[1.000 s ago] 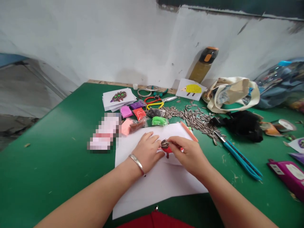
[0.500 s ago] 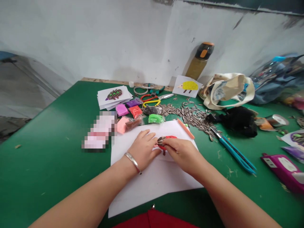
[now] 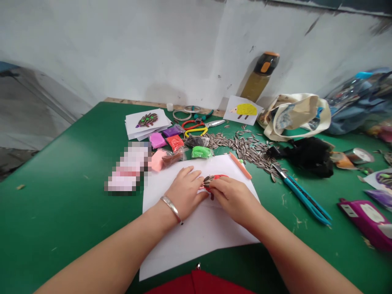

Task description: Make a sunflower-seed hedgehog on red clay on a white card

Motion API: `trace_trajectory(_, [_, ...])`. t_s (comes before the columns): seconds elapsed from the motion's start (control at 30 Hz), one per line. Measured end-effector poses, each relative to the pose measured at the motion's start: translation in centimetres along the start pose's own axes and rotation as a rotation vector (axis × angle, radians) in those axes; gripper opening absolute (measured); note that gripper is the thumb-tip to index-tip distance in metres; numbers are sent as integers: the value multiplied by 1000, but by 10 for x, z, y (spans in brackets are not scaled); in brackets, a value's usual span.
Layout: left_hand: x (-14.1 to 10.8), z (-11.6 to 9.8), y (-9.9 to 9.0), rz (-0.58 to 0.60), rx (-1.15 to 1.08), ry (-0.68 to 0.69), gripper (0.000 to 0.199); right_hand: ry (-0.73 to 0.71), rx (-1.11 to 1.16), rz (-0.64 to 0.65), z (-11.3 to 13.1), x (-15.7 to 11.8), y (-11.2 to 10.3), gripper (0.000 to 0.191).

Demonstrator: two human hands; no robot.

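White paper (image 3: pixel 190 232) lies under both hands. On it is a red clay shape (image 3: pixel 221 177) with striped seeds (image 3: pixel 208 181) pressed into its left part and a small brown leg below. My left hand (image 3: pixel 185 194), with a silver bangle at the wrist, rests on the paper at the shape's left edge, fingers apart. My right hand (image 3: pixel 237 198) is over the shape's right side, thumb and fingers pinched together at the seeds; whatever is between the fingertips is hidden. An orange stick (image 3: pixel 240 165) lies on the paper's upper right edge.
Behind the paper are clay packets (image 3: pixel 201 152), scissors (image 3: pixel 196 131), a pile of seeds (image 3: pixel 251 151) and hedgehog pictures (image 3: pixel 147 121). To the right lie a blue cutter (image 3: pixel 303 196), a black cloth (image 3: pixel 312 157), a cream bag (image 3: pixel 297 116) and a magenta case (image 3: pixel 366 222). A bottle (image 3: pixel 260 77) stands by the wall.
My right hand's fingers have shifted slightly over the red shape, their tips drawn closer together. My left hand stays in place. The view has moved very slightly.
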State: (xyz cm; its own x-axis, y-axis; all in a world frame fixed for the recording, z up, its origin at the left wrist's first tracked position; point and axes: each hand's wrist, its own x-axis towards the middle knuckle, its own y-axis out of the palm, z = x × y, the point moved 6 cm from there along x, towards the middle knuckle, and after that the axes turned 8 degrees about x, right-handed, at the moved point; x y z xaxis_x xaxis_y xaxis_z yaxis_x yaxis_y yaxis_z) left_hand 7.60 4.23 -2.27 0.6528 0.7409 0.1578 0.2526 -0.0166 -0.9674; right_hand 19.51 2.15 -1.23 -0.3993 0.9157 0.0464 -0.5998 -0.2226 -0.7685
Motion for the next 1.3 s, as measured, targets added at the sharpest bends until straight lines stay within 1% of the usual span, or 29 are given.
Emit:
trace_trajectory(0.1, [1,-1,0,15,-8,0,26,-6,55,-53,-1,-2,-8,19])
trace_trajectory(0.2, [1,-2,-2,6,-11,-1,26,18,113,-90,-4,-3,-17,19])
trace_trajectory(0.3, [1,-2,-3,-6,-14,1,26,35,156,-98,-6,-4,-20,18])
trace_trajectory(0.47, [1,-2,-1,10,-16,0,24,26,206,-66,-4,-2,-9,17])
trace_trajectory(0.63, [1,-2,0,0,-3,12,26,27,124,-32,-4,0,1,16])
trace_trajectory(0.83, [1,-2,2,-15,8,8,25,22,73,-32,-3,1,2,15])
trace_trajectory(1.03, [1,-2,3,5,9,0,25,8,58,-35,-3,2,4,16])
trace_trajectory(1.3, [1,-3,2,-34,23,3,25,-46,-17,-77,1,2,7,18])
